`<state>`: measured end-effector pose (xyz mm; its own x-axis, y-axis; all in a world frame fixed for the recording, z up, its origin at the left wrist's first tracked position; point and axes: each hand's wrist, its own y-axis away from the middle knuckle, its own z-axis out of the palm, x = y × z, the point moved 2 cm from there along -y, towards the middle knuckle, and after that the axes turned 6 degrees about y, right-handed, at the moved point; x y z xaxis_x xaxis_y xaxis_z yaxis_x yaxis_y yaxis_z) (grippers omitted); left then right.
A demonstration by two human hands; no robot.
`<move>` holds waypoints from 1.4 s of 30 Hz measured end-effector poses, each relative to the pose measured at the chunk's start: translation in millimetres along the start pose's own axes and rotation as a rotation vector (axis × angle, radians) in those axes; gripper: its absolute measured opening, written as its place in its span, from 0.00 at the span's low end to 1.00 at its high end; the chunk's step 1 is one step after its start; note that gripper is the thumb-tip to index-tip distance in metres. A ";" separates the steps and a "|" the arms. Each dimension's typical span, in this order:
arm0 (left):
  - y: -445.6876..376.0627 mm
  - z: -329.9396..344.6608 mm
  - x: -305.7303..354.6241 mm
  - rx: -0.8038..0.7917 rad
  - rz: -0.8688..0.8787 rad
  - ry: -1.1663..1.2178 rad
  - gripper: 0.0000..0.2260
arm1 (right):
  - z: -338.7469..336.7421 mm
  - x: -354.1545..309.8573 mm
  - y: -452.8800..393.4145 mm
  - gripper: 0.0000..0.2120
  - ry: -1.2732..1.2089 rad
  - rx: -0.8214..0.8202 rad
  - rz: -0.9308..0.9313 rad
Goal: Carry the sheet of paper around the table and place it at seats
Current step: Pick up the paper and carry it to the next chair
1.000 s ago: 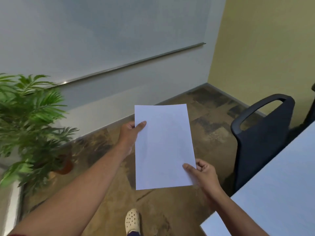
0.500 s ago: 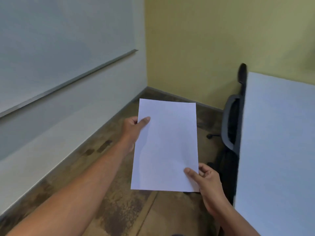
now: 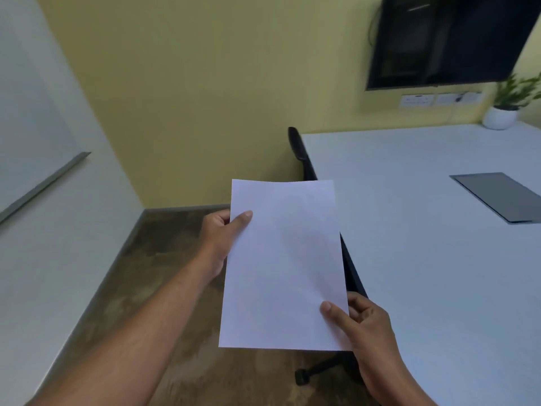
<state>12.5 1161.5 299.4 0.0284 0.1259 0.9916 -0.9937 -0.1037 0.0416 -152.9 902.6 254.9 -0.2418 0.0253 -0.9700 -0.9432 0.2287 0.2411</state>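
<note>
I hold a blank white sheet of paper [image 3: 282, 265] in front of me, in the air over the floor beside the table's left edge. My left hand [image 3: 218, 238] grips its upper left edge, thumb on top. My right hand [image 3: 366, 326] pinches its lower right corner. The white table [image 3: 424, 230] spreads to the right. A black chair [image 3: 298, 148] is pushed in at the table's left side, mostly hidden behind the paper; one caster [image 3: 301, 376] shows below.
A dark flat panel [image 3: 497, 194] lies in the table top at the right. A potted plant in a white pot [image 3: 502, 112] stands at the far corner under a wall screen [image 3: 448, 39]. Brown floor runs between the white wall on the left and the table.
My view has swung to the right: the large plant and left wall slid out, and the table, screen and small plant came in. Both hands keep the same hold on the paper.
</note>
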 end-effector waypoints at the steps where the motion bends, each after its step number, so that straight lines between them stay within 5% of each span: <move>1: -16.3 7.6 1.3 -0.030 -0.006 -0.015 0.16 | 0.5 -1.6 -9.8 0.08 -0.010 0.029 0.006; 5: -79.5 42.8 10.3 -0.115 -0.028 -0.023 0.10 | 2.9 -14.8 -51.4 0.10 -0.035 0.122 0.011; 28: -321.0 260.2 -7.9 -0.928 -0.112 -0.031 0.07 | 57.6 -64.7 -182.0 0.07 -0.178 0.889 0.069; 42: -306.2 383.3 -27.1 -1.314 -0.109 -0.041 0.10 | 40.6 -59.2 -193.2 0.04 -0.283 1.215 0.059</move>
<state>357.4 811.7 306.6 0.0949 0.0404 0.9947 -0.3494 0.9370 -0.0047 52.9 896.4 264.4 -0.0767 0.2399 -0.9678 -0.0751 0.9665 0.2455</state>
